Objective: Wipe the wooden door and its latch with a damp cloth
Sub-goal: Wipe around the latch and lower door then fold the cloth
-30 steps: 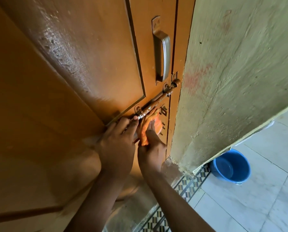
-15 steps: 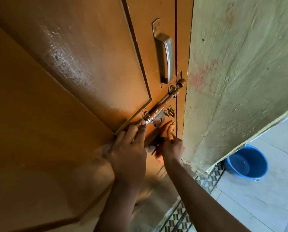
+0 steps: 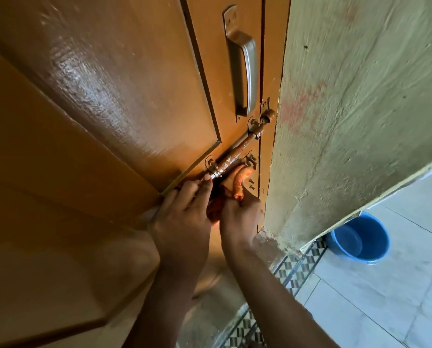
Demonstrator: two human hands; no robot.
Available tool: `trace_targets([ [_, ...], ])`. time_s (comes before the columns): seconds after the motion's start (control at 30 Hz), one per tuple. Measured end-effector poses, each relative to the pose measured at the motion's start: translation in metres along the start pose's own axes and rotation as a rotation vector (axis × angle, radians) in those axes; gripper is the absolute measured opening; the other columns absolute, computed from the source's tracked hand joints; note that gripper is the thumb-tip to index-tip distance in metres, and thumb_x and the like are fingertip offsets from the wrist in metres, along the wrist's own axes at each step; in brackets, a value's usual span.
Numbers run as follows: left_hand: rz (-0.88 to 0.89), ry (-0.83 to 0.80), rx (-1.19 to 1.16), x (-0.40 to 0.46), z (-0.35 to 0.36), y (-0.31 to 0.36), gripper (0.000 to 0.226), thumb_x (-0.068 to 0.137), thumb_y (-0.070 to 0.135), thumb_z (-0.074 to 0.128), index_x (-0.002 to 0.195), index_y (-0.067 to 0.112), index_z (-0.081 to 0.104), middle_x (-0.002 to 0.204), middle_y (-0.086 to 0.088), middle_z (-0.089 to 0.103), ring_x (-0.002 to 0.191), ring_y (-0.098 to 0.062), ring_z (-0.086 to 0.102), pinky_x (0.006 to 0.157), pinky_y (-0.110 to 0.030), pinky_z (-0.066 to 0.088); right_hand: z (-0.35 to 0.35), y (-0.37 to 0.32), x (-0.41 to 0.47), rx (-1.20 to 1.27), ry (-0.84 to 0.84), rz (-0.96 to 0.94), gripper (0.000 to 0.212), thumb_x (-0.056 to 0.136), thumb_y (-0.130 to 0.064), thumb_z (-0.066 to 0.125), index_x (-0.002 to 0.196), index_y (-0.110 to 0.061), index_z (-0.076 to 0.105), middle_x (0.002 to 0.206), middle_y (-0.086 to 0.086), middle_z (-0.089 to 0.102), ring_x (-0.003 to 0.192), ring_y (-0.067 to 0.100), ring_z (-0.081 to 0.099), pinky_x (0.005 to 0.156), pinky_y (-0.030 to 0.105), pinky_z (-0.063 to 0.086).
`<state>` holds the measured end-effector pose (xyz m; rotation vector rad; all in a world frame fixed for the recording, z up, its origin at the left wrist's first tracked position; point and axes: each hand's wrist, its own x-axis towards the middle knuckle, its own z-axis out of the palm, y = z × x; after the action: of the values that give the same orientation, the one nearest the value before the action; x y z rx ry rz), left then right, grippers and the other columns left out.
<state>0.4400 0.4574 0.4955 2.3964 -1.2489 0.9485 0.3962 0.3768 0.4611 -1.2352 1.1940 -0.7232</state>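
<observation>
The brown wooden door point(image 3: 124, 101) fills the left and centre of the head view, its panel glossy. A rusty sliding latch bolt point(image 3: 237, 151) runs diagonally across it below a metal pull handle point(image 3: 245, 71). My left hand point(image 3: 182, 217) presses on the door with its fingertips at the lower end of the bolt. My right hand point(image 3: 240, 217) grips a bunched orange cloth point(image 3: 237, 182) and holds it against the latch plate just under the bolt. Part of the cloth is hidden between my hands.
A rough pale green wall point(image 3: 360, 109) stands right beside the door edge. A blue bucket point(image 3: 360, 238) sits on the light tiled floor point(image 3: 386, 297) at lower right, past a patterned tile border point(image 3: 298, 270).
My right hand dropped below the latch half a second ago, cloth mostly hidden, then rose again and now presses the cloth under the bolt. My left hand stays at the bolt's end.
</observation>
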Motion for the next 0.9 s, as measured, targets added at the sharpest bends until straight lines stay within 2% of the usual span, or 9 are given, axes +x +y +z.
trace_targets([
  [0.1, -0.026, 0.000, 0.006, -0.002, 0.001, 0.000, 0.022, 0.101, 0.016, 0.071, 0.120, 0.013, 0.081, 0.104, -0.003, 0.078, 0.082, -0.026, 0.070, 0.061, -0.033, 0.051, -0.005, 0.000, -0.015, 0.006, -0.092, -0.149, 0.029, 0.086, 0.008, 0.056, 0.085, -0.015, 0.074, 0.061, -0.003, 0.070, 0.047, 0.004, 0.063, 0.047, 0.024, 0.053],
  [0.2, -0.021, 0.013, 0.033, 0.000, 0.003, -0.001, 0.027, 0.102, 0.017, 0.062, 0.120, 0.014, 0.082, 0.105, -0.003, 0.078, 0.081, -0.025, 0.070, 0.060, -0.031, 0.052, -0.001, 0.015, 0.001, -0.037, -0.073, -0.049, 0.035, 0.092, -0.004, 0.055, 0.077, -0.031, 0.072, 0.064, 0.000, 0.074, 0.051, 0.022, 0.071, 0.051, 0.045, 0.062],
  [0.33, 0.001, 0.003, 0.031, 0.001, 0.000, -0.002, 0.029, 0.100, 0.022, 0.061, 0.119, 0.015, 0.082, 0.104, -0.001, 0.078, 0.081, -0.023, 0.071, 0.059, -0.028, 0.051, -0.006, -0.001, 0.006, 0.034, -0.038, -0.027, 0.034, 0.095, 0.003, 0.051, 0.072, -0.012, 0.070, 0.052, -0.001, 0.068, 0.043, 0.013, 0.064, 0.042, 0.031, 0.055],
  [0.4, -0.012, -0.010, 0.024, 0.001, -0.002, 0.000, 0.030, 0.100, 0.026, 0.061, 0.120, 0.017, 0.081, 0.103, 0.000, 0.078, 0.083, -0.023, 0.071, 0.060, -0.028, 0.051, -0.015, -0.014, -0.004, 0.111, -0.038, -0.150, 0.027, 0.092, 0.002, 0.052, 0.075, -0.009, 0.071, 0.057, 0.004, 0.069, 0.048, 0.018, 0.063, 0.044, 0.038, 0.055],
  [0.53, -0.030, -0.019, 0.013, 0.002, -0.005, 0.001, 0.020, 0.101, 0.019, 0.066, 0.113, 0.020, 0.082, 0.099, 0.000, 0.076, 0.081, -0.024, 0.069, 0.059, -0.030, 0.049, -0.017, -0.015, -0.019, 0.097, -0.033, -0.349, 0.052, 0.082, 0.006, 0.053, 0.122, -0.017, 0.076, 0.098, 0.006, 0.082, 0.074, 0.014, 0.075, 0.060, 0.041, 0.062],
  [0.63, -0.052, -0.016, 0.035, 0.002, -0.004, 0.001, 0.020, 0.104, 0.016, 0.064, 0.107, 0.020, 0.083, 0.095, 0.002, 0.075, 0.077, -0.022, 0.067, 0.057, -0.030, 0.045, -0.018, -0.013, -0.011, -0.080, -0.023, -0.604, 0.066, 0.079, 0.005, 0.055, 0.140, -0.018, 0.065, 0.151, 0.004, 0.054, 0.122, 0.032, 0.070, 0.082, 0.048, 0.064],
  [0.7, -0.046, -0.035, 0.017, 0.000, -0.004, 0.001, 0.021, 0.097, 0.009, 0.074, 0.114, 0.019, 0.083, 0.101, 0.002, 0.077, 0.080, -0.022, 0.069, 0.059, -0.030, 0.048, -0.022, -0.009, 0.013, -0.193, 0.007, -0.751, 0.059, 0.086, 0.001, 0.053, 0.143, -0.011, 0.061, 0.155, 0.009, 0.048, 0.131, 0.039, 0.062, 0.089, 0.052, 0.063],
  [0.8, -0.029, -0.041, 0.024, 0.002, -0.004, -0.002, 0.028, 0.096, 0.005, 0.076, 0.119, 0.018, 0.082, 0.108, 0.002, 0.078, 0.086, -0.021, 0.070, 0.061, -0.029, 0.052, -0.022, -0.019, 0.045, -0.306, 0.079, -0.720, 0.052, 0.094, -0.012, 0.046, 0.144, -0.008, 0.060, 0.155, 0.016, 0.049, 0.140, 0.044, 0.052, 0.097, 0.055, 0.060],
  [0.9, -0.019, -0.049, 0.018, 0.002, -0.003, -0.002, 0.027, 0.098, 0.008, 0.074, 0.122, 0.019, 0.081, 0.112, 0.003, 0.077, 0.090, -0.022, 0.070, 0.064, -0.031, 0.054, -0.024, -0.016, 0.029, -0.455, -0.015, -0.872, 0.054, 0.097, -0.013, 0.045, 0.149, -0.003, 0.052, 0.160, 0.021, 0.042, 0.149, 0.047, 0.036, 0.106, 0.056, 0.053],
])
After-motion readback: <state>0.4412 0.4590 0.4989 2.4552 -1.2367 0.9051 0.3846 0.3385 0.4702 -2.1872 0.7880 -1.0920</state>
